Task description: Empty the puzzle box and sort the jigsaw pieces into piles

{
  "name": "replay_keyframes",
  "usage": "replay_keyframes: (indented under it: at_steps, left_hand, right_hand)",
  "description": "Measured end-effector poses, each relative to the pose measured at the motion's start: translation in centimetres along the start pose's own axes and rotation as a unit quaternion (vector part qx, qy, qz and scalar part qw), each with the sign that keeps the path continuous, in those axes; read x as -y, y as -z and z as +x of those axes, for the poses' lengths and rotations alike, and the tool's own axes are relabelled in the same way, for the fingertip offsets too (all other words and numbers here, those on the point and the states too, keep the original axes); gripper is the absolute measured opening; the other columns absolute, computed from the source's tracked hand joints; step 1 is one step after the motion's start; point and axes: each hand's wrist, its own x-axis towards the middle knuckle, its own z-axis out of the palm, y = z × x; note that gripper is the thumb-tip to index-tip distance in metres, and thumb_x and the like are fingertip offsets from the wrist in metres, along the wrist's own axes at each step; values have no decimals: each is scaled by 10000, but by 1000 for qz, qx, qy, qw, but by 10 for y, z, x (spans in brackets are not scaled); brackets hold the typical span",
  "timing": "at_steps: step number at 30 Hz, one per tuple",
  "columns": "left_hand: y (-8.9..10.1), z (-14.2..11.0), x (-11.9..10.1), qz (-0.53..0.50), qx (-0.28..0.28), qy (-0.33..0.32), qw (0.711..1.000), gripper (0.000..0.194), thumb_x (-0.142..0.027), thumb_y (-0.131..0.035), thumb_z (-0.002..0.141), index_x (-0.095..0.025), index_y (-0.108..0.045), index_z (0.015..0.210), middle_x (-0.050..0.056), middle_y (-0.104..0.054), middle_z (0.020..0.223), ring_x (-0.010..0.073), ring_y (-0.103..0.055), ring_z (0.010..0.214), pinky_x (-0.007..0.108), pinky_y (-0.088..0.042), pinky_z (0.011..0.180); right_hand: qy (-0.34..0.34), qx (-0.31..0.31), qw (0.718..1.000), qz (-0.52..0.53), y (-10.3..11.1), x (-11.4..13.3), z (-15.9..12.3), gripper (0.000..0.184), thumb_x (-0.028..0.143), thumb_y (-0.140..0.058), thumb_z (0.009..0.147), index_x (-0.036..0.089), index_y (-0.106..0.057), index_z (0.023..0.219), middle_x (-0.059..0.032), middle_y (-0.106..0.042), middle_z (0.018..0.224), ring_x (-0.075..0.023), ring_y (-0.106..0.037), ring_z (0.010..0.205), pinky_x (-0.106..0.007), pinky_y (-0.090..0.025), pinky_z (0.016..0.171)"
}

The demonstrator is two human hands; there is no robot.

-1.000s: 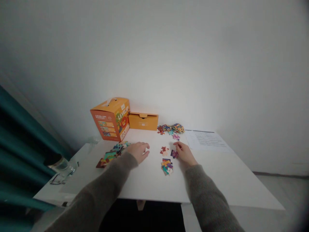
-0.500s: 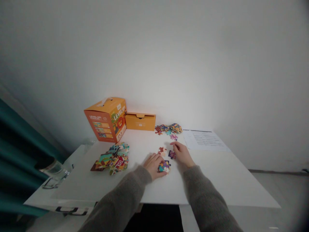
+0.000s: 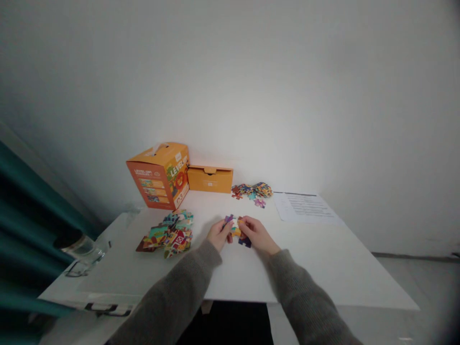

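Note:
My left hand pinches the left side of a colourful puzzle piece, which shows purple, white and yellow. Opposite it, my right hand is closed with its fingertips on a brownish-orange puzzle piece at the right edge. The two pieces meet or overlap between the hands; whether they are joined I cannot tell. Just below the right fingers a dark purple puzzle piece shows, partly covered. Farther back, a pink puzzle piece lies in front of a heap of puzzle pieces.
On the left lies another pile of puzzle pieces. Behind it stand an orange puzzle box and a low yellow box. Printed sheets lie at the back right. A glass jar is near the table's left edge.
My left hand has lifted the colourful piece and turned it. My right hand has moved left to meet it, and its fingers have closed on a piece.

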Motion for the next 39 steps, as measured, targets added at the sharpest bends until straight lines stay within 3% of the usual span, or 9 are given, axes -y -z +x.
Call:
replay_keyframes:
  at_steps: [3,7,9,12,18,22,27,34,39]
  left_hand:
    - [0,2,-2,-61,-32,25,997,606,-738,-554,752,-141,-584,852,-26,-560,510,103,-484,403,216,-360,406]
    - [5,6,-4,-73,-108,16,991,589,-748,-573,720,-160,-549,702,-43,-510,488,77,-429,396,208,-334,405]
    - [7,6,-5,-47,-94,6,994,534,-686,-616,734,-160,-553,666,-57,-471,452,74,-425,403,201,-334,422]
    - [7,5,-6,-48,-63,5,997,461,-597,-694,713,-146,-612,759,-59,-511,495,76,-462,420,201,-367,434]
    - [5,6,-5,-170,-35,42,984,480,-521,-779,659,-117,-635,874,16,-659,680,129,-624,543,248,-516,516]
    - [6,5,-9,-206,-38,65,976,478,-386,-811,678,-104,-625,1015,79,-724,820,176,-702,632,281,-573,594]
    - [5,0,-15,-215,-53,79,972,603,-252,-737,787,-124,-484,1319,71,-735,808,213,-742,696,306,-607,655]
    - [5,-1,-20,-202,-47,111,972,428,-204,-687,835,-134,-537,1229,70,-724,832,210,-745,653,279,-610,587]
    - [5,0,-20,-187,-48,113,975,428,-256,-735,803,-138,-537,1164,48,-705,783,209,-738,621,292,-612,575]
  right_hand:
    - [-19,-41,999,27,-2,-2,2,392,569,-546,881,198,-538,754,36,-523,568,-104,-470,500,-220,-378,492]
    - [-30,-116,991,62,6,-1,4,409,578,-572,858,197,-532,715,40,-496,550,-98,-421,481,-221,-329,468]
    - [-34,-116,990,76,8,0,3,408,568,-559,873,192,-543,713,30,-516,561,-101,-429,495,-226,-335,486]
    - [-32,-118,988,98,8,3,2,401,553,-547,889,184,-569,733,16,-545,581,-104,-452,517,-228,-348,508]
    - [-51,-169,973,149,10,9,3,335,514,-619,843,189,-610,921,39,-554,561,-94,-444,469,-209,-307,454]
    - [-50,-160,971,169,11,12,3,326,503,-627,832,194,-591,931,31,-587,565,-99,-478,471,-206,-315,449]
    - [-49,-136,973,180,8,13,1,323,500,-648,815,210,-576,938,31,-622,599,-111,-516,499,-219,-389,489]
    - [-32,-110,977,179,6,13,1,324,519,-631,841,235,-526,956,41,-632,607,-115,-517,474,-230,-412,480]
    - [-2,-97,978,186,5,8,1,279,481,-641,837,240,-540,935,3,-655,817,-146,-603,646,-270,-506,560]
